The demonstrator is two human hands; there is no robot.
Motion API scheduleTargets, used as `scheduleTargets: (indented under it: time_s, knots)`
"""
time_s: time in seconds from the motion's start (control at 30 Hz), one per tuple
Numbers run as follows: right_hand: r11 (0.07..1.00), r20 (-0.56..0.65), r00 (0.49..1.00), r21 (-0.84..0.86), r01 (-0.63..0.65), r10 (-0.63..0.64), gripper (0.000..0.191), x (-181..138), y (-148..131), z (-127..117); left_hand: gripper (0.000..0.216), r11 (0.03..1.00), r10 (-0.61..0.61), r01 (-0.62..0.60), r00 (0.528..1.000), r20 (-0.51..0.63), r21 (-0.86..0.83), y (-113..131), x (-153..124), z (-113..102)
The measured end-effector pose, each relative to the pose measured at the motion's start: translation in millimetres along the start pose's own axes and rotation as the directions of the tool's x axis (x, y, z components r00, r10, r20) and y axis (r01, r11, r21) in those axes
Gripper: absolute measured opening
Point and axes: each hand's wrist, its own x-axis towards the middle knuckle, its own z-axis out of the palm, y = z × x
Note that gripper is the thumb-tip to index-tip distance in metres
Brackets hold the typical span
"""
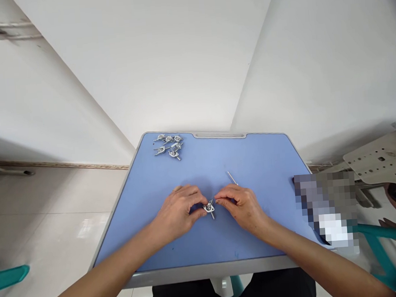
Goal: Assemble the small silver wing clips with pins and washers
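Note:
Over the front middle of the blue desk, my left hand pinches a small silver metal part between thumb and fingertips. The part has a flat flange with a hole and a short pin pointing toward me. My right hand is closed in a pinch at the part's right edge; a thin metal piece shows near its fingertips, too small to name. Just beyond the right hand lies a slim metal rod, its near end hidden behind that hand. Several similar silver metal parts lie grouped at the desk's far left.
The blue desktop has a grey raised rim and a shallow groove at its far edge. A blurred-out object covers the right edge. White walls stand behind. Teal frame pieces show at the lower left and right.

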Motion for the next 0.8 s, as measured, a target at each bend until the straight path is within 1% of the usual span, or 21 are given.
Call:
scheduleTargets:
  time_s: [0.1, 0.17, 0.23, 0.3, 0.33, 0.4, 0.5, 0.6, 0.7, 0.8]
  knots:
    - [0.990, 0.013, 0.999, 0.136, -0.037, 0.036, 0.013, -1.1, -1.0, 0.0, 0.009, 0.999, -0.019, 0.019, 1.000, -0.016, 0.033, 3.3, -1.3, -0.6]
    - [0.978, 0.044, 0.996, 0.187, -0.087, 0.080, 0.013, -3.5, -1.7, 0.6, 0.015, 0.998, 0.007, -0.005, 0.999, -0.044, 0.056, 5.3, -1.3, -1.3]
    - [0.968, 0.058, 0.988, 0.199, -0.150, 0.141, 0.011, -5.8, -1.9, 1.3, 0.029, 0.995, 0.059, -0.054, 0.996, -0.061, 0.079, 6.5, -0.5, -1.7]
    - [0.957, 0.040, 0.978, 0.203, -0.207, 0.203, 0.011, -7.3, -1.3, 2.2, 0.039, 0.992, 0.100, -0.096, 0.994, -0.047, 0.085, 6.4, 0.4, -0.8]
    - [0.951, 0.025, 0.974, 0.211, -0.227, 0.227, 0.011, -7.7, -0.9, 2.6, 0.039, 0.992, 0.098, -0.095, 0.994, -0.039, 0.079, 6.0, 0.6, 0.4]
    - [0.940, 0.010, 0.968, 0.234, -0.247, 0.252, 0.013, -8.0, 0.0, 3.3, 0.031, 0.997, 0.060, -0.057, 0.997, -0.042, 0.059, 4.5, 0.2, 4.1]
    - [0.940, 0.023, 0.971, 0.246, -0.238, 0.239, 0.012, -8.8, 0.2, 3.5, 0.020, 0.999, 0.007, -0.004, 0.997, -0.073, 0.032, 2.7, -1.6, 11.0]
    - [0.956, 0.054, 0.979, 0.212, -0.202, 0.195, 0.011, -10.8, -1.2, 2.6, 0.015, 1.000, 0.007, -0.006, 0.994, -0.108, 0.011, 3.2, -3.4, 16.2]
    - [0.980, 0.075, 0.990, 0.152, -0.130, 0.119, 0.012, -13.5, -3.0, 2.3, 0.010, 1.000, 0.007, -0.008, 0.987, -0.158, -0.006, 6.1, -4.9, 18.9]
    - [0.994, 0.053, 0.998, 0.098, -0.037, 0.032, 0.012, -16.4, -4.4, 4.0, 0.002, 1.000, 0.009, -0.015, 0.979, -0.205, -0.026, 10.0, -5.9, 20.4]
